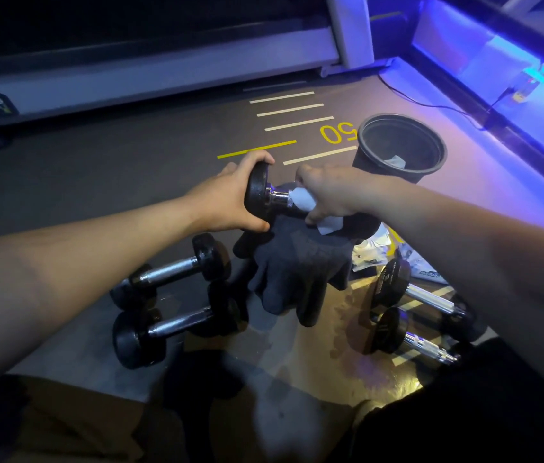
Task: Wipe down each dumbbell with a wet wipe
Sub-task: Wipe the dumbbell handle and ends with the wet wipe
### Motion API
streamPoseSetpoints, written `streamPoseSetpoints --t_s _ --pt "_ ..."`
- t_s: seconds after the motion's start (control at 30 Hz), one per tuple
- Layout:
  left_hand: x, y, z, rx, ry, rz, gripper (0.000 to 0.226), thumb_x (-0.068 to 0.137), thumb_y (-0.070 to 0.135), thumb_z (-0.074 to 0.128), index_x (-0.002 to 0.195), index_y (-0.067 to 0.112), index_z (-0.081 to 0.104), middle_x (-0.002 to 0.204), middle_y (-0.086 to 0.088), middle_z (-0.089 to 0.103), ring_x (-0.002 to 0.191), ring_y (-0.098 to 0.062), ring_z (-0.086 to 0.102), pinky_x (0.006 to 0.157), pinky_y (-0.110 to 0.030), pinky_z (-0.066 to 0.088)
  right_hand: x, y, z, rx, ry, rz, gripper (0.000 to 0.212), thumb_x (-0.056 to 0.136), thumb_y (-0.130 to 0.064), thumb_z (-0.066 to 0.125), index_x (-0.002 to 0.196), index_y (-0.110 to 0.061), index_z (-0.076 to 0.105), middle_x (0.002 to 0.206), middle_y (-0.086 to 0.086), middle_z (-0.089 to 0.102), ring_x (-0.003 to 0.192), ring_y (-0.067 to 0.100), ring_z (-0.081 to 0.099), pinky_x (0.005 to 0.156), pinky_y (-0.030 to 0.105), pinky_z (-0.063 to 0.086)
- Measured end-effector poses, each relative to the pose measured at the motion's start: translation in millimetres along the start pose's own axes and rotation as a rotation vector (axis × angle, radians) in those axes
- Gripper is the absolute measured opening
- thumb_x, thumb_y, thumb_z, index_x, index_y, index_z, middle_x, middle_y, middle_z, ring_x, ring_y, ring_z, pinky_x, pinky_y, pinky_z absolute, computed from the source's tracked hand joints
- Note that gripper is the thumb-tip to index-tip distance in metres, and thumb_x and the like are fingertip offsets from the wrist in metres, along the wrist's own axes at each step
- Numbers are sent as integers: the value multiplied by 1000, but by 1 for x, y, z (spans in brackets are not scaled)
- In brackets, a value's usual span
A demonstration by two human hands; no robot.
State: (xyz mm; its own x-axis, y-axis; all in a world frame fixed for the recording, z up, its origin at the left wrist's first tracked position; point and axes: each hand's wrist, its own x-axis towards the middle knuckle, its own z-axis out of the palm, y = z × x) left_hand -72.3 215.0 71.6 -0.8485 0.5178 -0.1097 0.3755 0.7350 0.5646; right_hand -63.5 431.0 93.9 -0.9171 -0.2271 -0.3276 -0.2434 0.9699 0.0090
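Observation:
A black dumbbell [263, 193] with a chrome handle is held off the floor in the middle of the view. My left hand [230, 198] grips its left head. My right hand [330, 192] is closed around the handle with a white wet wipe [310, 208] wrapped on it; the dumbbell's right head is hidden behind that hand. Two black dumbbells [170, 272] [177, 324] lie on the floor at lower left. Two more dumbbells [420, 292] [410, 335] lie at lower right, partly hidden by my right arm.
A dark cloth [297, 269] lies on the floor under my hands. A black bin [400, 145] with a used wipe inside stands at the back right. A wipe packet [377, 248] lies by the right arm. A treadmill base [150, 68] runs along the back.

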Motion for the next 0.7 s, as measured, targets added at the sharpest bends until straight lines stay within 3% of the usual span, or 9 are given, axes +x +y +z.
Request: streamPoseSetpoints --t_s 0.1,0.23,0.5,0.7 --pt "1 -1 0 3 4 3 98 59 40 89 135 46 27 126 -7 50 109 -29 56 96 -43 49 1 -3 -1 60 11 -10 75 72 -40 84 126 -12 41 110 12 58 85 27 46 71 36 43" --pt "0 -2 0 6 -2 3 99 58 42 88 135 47 25 123 -7 50 107 -28 57 95 -44 50 1 -7 0 110 23 -23 75 72 -39 84 128 -11 42 104 7 52 93 29 49 70 34 37" --pt "0 -1 -1 29 -4 -9 97 60 43 88 133 48 25 123 -6 48 104 -29 59 92 -41 51 4 -12 2 173 54 -14 69 73 -42 83 124 -18 43 98 0 48 90 24 43 70 36 36" --pt "-1 5 -5 29 -19 -36 103 42 66 74 132 54 24 123 -3 51 106 -28 59 93 -45 51 1 -2 -6 3 12 18 74 68 -47 84 125 -17 46 106 3 54 91 26 48 73 36 43"
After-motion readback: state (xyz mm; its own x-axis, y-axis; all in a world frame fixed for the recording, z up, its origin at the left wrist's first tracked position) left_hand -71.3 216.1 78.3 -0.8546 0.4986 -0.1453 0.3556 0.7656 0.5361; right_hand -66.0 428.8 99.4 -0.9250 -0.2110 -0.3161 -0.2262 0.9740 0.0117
